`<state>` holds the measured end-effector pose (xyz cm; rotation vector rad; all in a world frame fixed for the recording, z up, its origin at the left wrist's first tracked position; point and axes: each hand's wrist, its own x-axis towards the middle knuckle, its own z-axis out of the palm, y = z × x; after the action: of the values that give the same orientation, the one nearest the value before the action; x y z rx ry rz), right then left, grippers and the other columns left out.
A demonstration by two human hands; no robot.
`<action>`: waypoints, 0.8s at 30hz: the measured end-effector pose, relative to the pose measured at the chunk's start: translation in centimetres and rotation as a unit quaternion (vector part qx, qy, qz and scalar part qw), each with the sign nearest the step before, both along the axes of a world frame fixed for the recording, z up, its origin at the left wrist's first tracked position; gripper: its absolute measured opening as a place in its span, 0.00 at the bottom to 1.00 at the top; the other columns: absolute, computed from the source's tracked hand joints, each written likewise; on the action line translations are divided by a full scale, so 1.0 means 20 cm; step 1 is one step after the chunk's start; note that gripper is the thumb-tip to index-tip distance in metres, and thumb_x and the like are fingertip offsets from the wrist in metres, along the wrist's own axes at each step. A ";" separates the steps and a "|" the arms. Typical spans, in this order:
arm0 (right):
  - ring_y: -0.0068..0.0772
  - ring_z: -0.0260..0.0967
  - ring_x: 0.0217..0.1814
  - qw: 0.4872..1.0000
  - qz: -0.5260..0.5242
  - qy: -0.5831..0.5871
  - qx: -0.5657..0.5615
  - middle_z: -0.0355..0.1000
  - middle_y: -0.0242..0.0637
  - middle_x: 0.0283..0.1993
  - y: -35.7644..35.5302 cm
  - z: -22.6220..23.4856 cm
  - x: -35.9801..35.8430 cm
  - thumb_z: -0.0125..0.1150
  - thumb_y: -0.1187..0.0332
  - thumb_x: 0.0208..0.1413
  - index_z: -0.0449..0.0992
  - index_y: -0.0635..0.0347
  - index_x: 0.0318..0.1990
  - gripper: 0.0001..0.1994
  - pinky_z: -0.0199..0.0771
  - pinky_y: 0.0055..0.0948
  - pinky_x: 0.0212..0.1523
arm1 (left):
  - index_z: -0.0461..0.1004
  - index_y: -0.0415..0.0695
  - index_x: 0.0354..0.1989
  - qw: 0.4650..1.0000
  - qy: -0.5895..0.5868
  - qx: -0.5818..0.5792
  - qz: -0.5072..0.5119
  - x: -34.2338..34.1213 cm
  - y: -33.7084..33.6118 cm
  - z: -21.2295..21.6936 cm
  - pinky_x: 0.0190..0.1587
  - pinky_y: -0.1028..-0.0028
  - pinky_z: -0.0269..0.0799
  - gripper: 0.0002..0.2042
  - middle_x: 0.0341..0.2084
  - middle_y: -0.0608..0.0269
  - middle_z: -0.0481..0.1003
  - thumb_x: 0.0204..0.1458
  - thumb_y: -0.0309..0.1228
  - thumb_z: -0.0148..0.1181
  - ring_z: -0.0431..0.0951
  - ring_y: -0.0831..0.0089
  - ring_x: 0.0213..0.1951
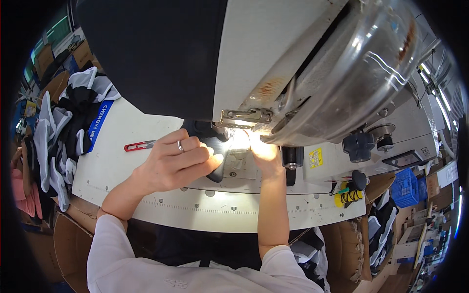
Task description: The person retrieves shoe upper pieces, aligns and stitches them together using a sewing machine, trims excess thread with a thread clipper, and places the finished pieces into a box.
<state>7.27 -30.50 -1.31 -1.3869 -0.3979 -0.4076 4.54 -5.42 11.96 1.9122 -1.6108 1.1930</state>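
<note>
My left hand (pixel 176 161), with a ring on one finger, is closed at the left of the needle area, its fingers curled and pinched on a black fabric piece (pixel 217 151). The fabric hangs down beside the thumb and runs under the head of a sewing machine (pixel 239 73). On the other side of the needle, my right hand (pixel 267 154) reaches up close to the machine's presser area. Its fingertips are washed out by the lamp and partly hidden by the machine. A pair of red-handled thread snips (pixel 138 146) lies on the white table left of my left hand.
Black and white fabric pieces (pixel 58 136) are heaped at the table's left end. The white table (pixel 190 207) has a ruler scale along its near edge. Cardboard boxes (pixel 342 251) with more pieces stand below. A blue crate (pixel 405 188) is at far right.
</note>
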 end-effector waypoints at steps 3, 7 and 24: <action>0.24 0.70 0.43 0.983 0.126 0.037 0.131 0.73 0.34 0.43 0.04 0.10 -0.07 0.59 0.74 0.58 0.74 0.65 0.45 0.09 0.71 0.26 0.47 | 0.77 0.44 0.27 1.000 0.018 -0.003 -0.017 0.01 0.00 0.01 0.27 0.76 0.61 0.12 0.25 0.70 0.68 0.28 0.28 0.64 0.69 0.76 0.26; 0.27 0.69 0.48 0.980 0.070 0.126 0.136 0.73 0.36 0.47 0.06 0.15 -0.11 0.57 0.72 0.59 0.74 0.67 0.48 0.12 0.68 0.28 0.53 | 0.76 0.44 0.27 1.000 0.015 0.001 -0.015 0.01 0.01 0.00 0.27 0.76 0.61 0.13 0.25 0.70 0.68 0.27 0.29 0.64 0.69 0.76 0.27; 0.29 0.70 0.45 0.942 0.142 0.169 0.254 0.74 0.36 0.41 -0.04 -0.03 -0.01 0.64 0.66 0.51 0.75 0.66 0.42 0.14 0.68 0.29 0.49 | 0.74 0.45 0.24 0.998 0.041 -0.040 0.011 0.06 -0.01 -0.03 0.27 0.76 0.61 0.08 0.24 0.69 0.67 0.31 0.27 0.63 0.69 0.75 0.27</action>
<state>7.08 -31.37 -1.92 -0.8540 -0.1831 -0.0205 5.72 -5.55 11.44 1.9087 -1.4820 1.1549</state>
